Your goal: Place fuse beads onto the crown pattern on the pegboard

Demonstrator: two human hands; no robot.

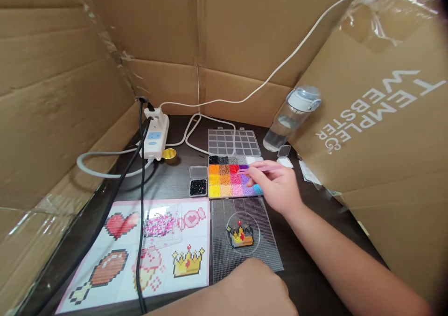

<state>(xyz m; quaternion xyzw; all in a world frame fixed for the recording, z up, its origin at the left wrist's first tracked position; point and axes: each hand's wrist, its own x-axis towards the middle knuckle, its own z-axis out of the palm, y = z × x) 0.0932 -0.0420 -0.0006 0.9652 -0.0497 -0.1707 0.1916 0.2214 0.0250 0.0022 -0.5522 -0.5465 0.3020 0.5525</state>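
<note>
My right hand [276, 185] holds pink tweezers [268, 168], their tips over the red and purple compartments of the bead box [226, 191]. My left hand [254, 290] rests at the near edge of the clear pegboard [222, 264], its fingers turned away from view. On the pegboard, inside a round outline, sits a bead crown [241, 235] in yellow, orange and black with red beads. Left of it lies a pattern sheet [157, 297] showing a heart, candy, drumstick, ice cream and crown. A clear tray of pink beads [159, 226] lies on the sheet.
A small box of black beads [198, 187] stands left of the bead box. Behind are a gold cup [170, 154], power strip [156, 136] and water bottle [290, 117]. Black cables [142, 222] cross the sheet. Cardboard walls [238, 87] surround the table.
</note>
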